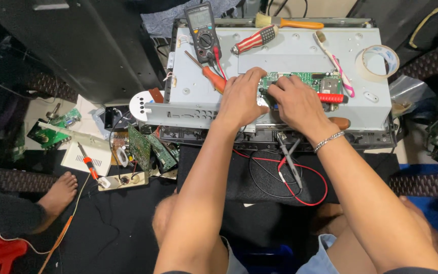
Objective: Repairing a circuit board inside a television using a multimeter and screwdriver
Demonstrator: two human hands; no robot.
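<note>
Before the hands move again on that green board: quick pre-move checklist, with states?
1. Both hands on the board: ok. Left hand and right hand rest on the green circuit board.
2. Board supported: ok, it lies on the grey metal chassis.
3. Hands holding a tool: cannot tell, fingers hide the contact spot.
4. Multimeter within reach: ok, on the chassis.
5. Probes off the board: ok, lying on the black cloth.
6. Orange-handled screwdriver clear of left hand: not ok, it lies right beside it.

Both forearms reach forward; left hand (241, 99) palm-down, fingers curled; right hand (296, 101) beside it, fingertips pinched, bracelet on wrist.
</note>
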